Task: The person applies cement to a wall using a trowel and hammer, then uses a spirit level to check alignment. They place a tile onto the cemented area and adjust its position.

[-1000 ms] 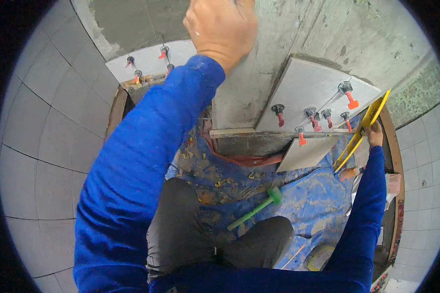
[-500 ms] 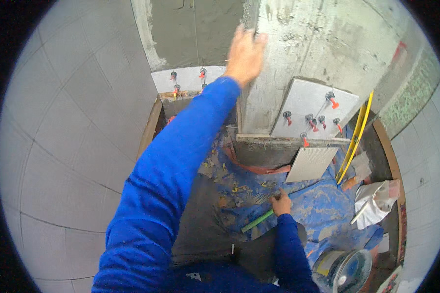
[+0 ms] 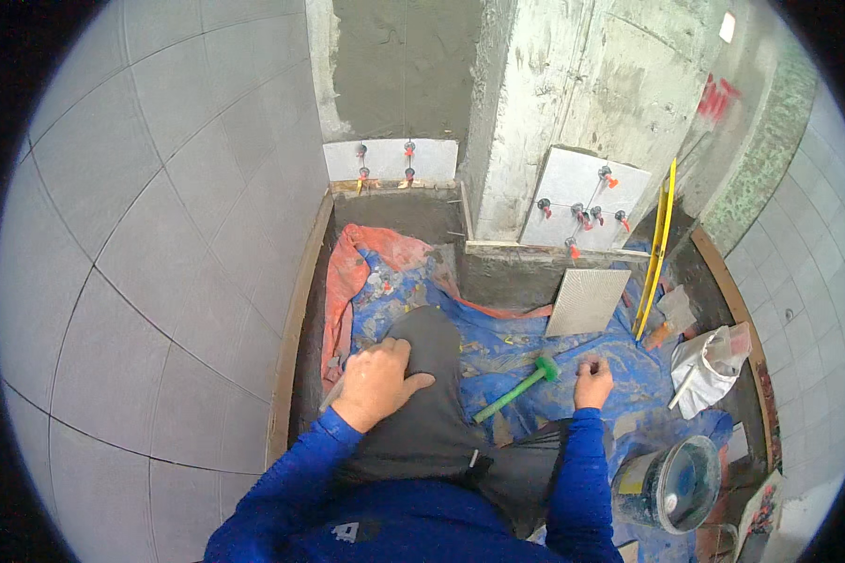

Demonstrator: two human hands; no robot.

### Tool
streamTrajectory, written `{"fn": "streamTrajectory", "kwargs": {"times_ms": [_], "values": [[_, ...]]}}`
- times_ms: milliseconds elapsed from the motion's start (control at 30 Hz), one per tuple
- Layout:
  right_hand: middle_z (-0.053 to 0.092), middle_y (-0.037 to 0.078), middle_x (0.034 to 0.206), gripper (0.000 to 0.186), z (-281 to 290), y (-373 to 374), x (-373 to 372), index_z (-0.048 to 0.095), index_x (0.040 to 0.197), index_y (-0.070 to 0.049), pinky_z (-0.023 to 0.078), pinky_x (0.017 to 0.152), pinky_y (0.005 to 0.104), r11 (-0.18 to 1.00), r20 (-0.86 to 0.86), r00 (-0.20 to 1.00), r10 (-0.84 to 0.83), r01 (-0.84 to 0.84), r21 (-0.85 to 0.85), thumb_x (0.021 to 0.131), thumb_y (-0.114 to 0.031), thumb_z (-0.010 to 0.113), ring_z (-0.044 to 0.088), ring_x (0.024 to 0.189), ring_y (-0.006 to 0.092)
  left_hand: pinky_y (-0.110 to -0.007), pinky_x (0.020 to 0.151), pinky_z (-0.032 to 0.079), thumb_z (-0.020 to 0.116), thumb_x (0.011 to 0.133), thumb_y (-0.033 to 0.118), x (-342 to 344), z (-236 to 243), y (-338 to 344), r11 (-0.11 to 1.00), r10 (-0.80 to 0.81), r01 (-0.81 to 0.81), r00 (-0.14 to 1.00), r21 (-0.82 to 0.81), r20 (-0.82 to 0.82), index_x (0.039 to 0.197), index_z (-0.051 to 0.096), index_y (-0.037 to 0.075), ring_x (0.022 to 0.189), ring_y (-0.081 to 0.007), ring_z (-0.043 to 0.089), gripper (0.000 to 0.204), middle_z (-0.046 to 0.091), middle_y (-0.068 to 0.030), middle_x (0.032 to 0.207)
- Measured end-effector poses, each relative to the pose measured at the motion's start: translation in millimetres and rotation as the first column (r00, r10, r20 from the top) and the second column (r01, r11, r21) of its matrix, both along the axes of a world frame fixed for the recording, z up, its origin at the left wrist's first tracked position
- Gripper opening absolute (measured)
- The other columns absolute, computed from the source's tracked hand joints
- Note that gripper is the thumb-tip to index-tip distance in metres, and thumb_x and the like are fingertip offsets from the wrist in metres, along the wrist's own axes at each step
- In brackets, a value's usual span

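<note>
My left hand (image 3: 376, 383) lies on my raised knee (image 3: 424, 342) in dark trousers, its thumb spread from the fingers. A thin pale edge shows beside this hand; I cannot make out what it belongs to. My right hand (image 3: 592, 383) hovers over the blue sheet (image 3: 479, 371) with its fingers curled in; whatever they hold, if anything, is hidden. Just left of it, and apart from it, lies a green mallet (image 3: 516, 392), head toward that hand. Beyond, a ribbed tile (image 3: 588, 302) leans against a low ledge.
Light tiles with red-and-black levelling clips (image 3: 573, 199) stand on the concrete wall (image 3: 582, 84). A yellow spirit level (image 3: 657, 249) leans upright at right. Nearer are a white bag (image 3: 709, 375) and a bucket (image 3: 671, 483). Large grey tiles (image 3: 197, 235) cover the left wall.
My left hand has come down from the wall onto my knee. My right hand has let go of the green mallet and moved right. The view has shifted slightly.
</note>
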State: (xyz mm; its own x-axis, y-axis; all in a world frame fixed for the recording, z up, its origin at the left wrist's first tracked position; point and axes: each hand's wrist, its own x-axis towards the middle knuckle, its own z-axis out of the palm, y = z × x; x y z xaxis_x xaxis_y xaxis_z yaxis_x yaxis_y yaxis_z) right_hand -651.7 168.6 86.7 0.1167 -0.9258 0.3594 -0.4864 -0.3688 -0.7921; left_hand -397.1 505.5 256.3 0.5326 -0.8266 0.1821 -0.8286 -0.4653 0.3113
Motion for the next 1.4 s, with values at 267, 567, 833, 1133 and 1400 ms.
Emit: {"fn": "streamTrajectory", "kwargs": {"times_ms": [267, 567, 833, 1133, 1400], "values": [[0.072, 0.016, 0.086, 0.015, 71.2, 81.7, -60.3, 0.071, 0.1, 0.001, 0.054, 0.074, 0.0388, 0.984, 0.107, 0.993, -0.05, 0.067, -0.164, 0.094, -0.012, 0.067, 0.068, 0.075, 0.0248, -0.051, 0.075, 0.053, 0.075, 0.086, 0.034, 5.0, -29.3, 25.2, 0.993, -0.104, 0.1, 0.993, -0.068, -0.059, 0.087, 0.066, 0.005, 0.087, -0.0401, 0.07, 0.03, 0.07, -0.0176, 0.087], [0.059, 0.017, 0.075, 0.047, 154.8, 256.7, -139.8, 0.056, 0.08, 0.001, 0.046, 0.067, 0.0462, 0.969, -0.465, 0.856, -0.227, 0.151, -0.195, 0.087, -0.037, 0.082, 0.058, 0.07, 0.038, -0.047, 0.068, 0.049, 0.073, 0.079, 0.022, 46.7, -48.3, 66.6, 0.926, -0.372, 0.368, 0.863, -0.078, -0.342, 0.076, 0.062, 0.002, 0.069, -0.0351, 0.065, 0.023, 0.063, -0.0181, 0.071], [0.061, 0.027, 0.082, 0.036, 79.9, 275.7, -149.3, 0.056, 0.081, 0.002, 0.046, 0.068, 0.0528, 0.982, -0.601, 0.778, -0.184, 0.12, -0.147, 0.099, -0.027, 0.066, 0.059, 0.079, 0.0493, -0.039, 0.057, 0.05, 0.077, 0.081, 0.02, 63.9, -51.2, 85.5, 0.944, -0.316, 0.32, 0.798, -0.085, -0.514, 0.074, 0.06, -0.001, 0.057, -0.0204, 0.061, 0.028, 0.059, -0.0102, 0.063], [0.056, 0.014, 0.058, 0.031, 80.7, 322.2, -183.0, 0.056, 0.077, 0.001, 0.045, 0.055, 0.0386, 0.895, -0.231, 0.917, 0.326, -0.221, 0.387, 0.094, -0.022, 0.068, 0.058, 0.056, 0.019, -0.035, 0.049, 0.046, 0.076, 0.082, 0.014, 66.9, -29.9, 96.4, 0.975, -0.168, 0.223, 0.756, 0.008, -0.633, 0.068, 0.056, 0.002, 0.052, -0.0136, 0.059, 0.027, 0.057, -0.0055, 0.06], [0.061, 0.004, 0.06, 0.032, 87.0, 268.1, -164.3, 0.061, 0.074, -0.001, 0.043, 0.055, 0.0307, 0.897, -0.021, 0.959, 0.283, -0.257, 0.36, 0.099, -0.019, 0.069, 0.055, 0.058, 0.0105, -0.028, 0.069, 0.05, 0.073, 0.093, 0.014, 62.3, 5.9, 94.0, 0.961, -0.275, 0.158, 0.654, -0.228, -0.705, 0.083, 0.067, 0.002, 0.071, -0.0106, 0.062, 0.017, 0.066, -0.0028, 0.075]]}}
